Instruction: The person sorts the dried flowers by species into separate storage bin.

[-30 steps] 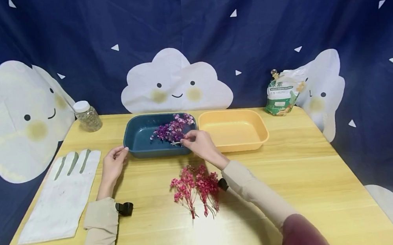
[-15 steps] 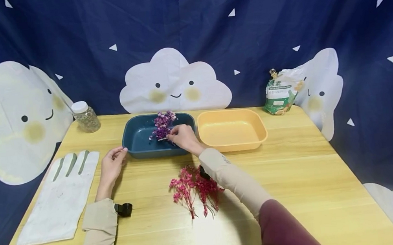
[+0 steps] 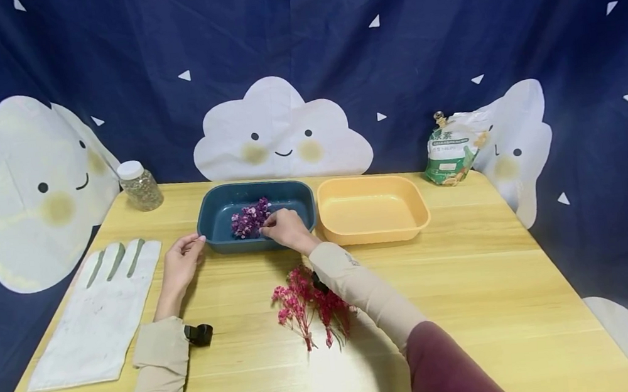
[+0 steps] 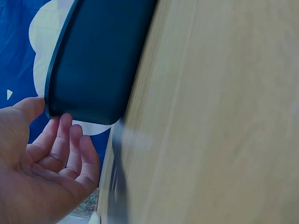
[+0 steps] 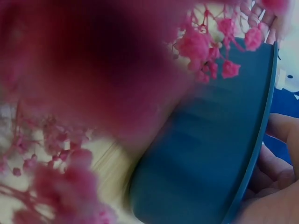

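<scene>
Head view gives me purple flowers [image 3: 250, 218] in a blue tray [image 3: 219, 214], the right hand [image 3: 287, 227] pinching them, the left hand [image 3: 180, 264] holding the tray's corner. Pink sprays [image 3: 294, 299] lie in front; far right, a bag [image 3: 448, 156] shows 素, smaller print illegible to me.

Flowers [image 3: 250, 218] in left tray [image 3: 217, 220], sprigs [image 3: 294, 300] in front, glove [image 3: 92, 324] left
</scene>
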{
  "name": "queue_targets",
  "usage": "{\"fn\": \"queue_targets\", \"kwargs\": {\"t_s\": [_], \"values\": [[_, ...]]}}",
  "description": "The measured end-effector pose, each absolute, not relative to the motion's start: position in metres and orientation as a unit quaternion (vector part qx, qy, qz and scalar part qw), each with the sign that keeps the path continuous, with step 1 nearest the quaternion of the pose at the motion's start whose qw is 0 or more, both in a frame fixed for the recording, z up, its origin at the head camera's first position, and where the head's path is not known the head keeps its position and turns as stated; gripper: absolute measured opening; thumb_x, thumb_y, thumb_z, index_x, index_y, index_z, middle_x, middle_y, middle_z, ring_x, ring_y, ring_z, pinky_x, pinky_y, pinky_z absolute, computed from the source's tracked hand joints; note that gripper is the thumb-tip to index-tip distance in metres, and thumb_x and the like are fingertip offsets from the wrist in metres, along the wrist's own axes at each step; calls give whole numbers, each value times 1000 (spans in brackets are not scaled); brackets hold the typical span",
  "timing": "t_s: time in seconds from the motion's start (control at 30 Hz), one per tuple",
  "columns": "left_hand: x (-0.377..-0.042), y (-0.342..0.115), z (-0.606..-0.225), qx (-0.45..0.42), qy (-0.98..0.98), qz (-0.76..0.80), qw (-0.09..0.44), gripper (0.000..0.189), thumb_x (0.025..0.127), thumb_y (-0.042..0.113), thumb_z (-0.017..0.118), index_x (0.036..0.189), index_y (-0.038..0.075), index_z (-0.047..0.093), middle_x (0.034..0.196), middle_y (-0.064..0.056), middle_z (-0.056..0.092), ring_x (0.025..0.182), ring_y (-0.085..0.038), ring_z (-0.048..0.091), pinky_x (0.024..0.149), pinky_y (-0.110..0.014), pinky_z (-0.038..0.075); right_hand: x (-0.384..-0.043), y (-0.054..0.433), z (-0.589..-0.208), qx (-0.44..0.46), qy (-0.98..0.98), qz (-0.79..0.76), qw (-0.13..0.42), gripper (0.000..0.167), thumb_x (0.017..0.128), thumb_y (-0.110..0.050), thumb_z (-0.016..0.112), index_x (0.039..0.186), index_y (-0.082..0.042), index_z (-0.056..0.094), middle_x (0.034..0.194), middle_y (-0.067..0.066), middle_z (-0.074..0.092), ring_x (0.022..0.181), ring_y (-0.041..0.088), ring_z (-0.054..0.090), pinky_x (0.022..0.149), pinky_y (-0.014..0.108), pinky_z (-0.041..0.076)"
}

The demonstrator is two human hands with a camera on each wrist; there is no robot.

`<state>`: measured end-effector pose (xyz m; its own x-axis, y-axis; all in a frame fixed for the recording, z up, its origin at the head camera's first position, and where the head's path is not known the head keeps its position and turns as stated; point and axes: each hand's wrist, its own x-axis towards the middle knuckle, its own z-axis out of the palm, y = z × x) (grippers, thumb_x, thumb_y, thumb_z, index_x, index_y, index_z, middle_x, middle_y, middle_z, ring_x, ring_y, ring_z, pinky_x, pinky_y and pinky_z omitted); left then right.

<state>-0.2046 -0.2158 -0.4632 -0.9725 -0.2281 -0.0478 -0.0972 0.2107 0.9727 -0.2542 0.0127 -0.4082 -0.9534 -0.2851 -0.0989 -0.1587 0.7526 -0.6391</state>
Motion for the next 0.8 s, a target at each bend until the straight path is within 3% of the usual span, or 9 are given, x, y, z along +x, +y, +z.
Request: {"fn": "queue_targets", "kwargs": {"t_s": [0.33, 0.8], "values": [[-205, -216, -463, 112, -774, -621, 51, 50, 96, 29, 56, 131, -5, 49, 95, 5, 55, 81, 1, 56, 73, -13, 51, -254, 22, -408, -120, 928, -344, 83, 17, 91, -22, 66, 99, -10, 74, 93, 2, 71, 81, 13, 64, 70, 23, 52], [-204, -216, -463, 110, -781, -612, 52, 50, 97, 29, 55, 130, -7, 49, 99, 0, 56, 80, 1, 57, 75, -14, 52, -239, 65, -393, -146, 919, -366, 28, 18, 91, -18, 65, 102, -5, 69, 97, 8, 71, 85, 19, 65, 75, 29, 53]]}}
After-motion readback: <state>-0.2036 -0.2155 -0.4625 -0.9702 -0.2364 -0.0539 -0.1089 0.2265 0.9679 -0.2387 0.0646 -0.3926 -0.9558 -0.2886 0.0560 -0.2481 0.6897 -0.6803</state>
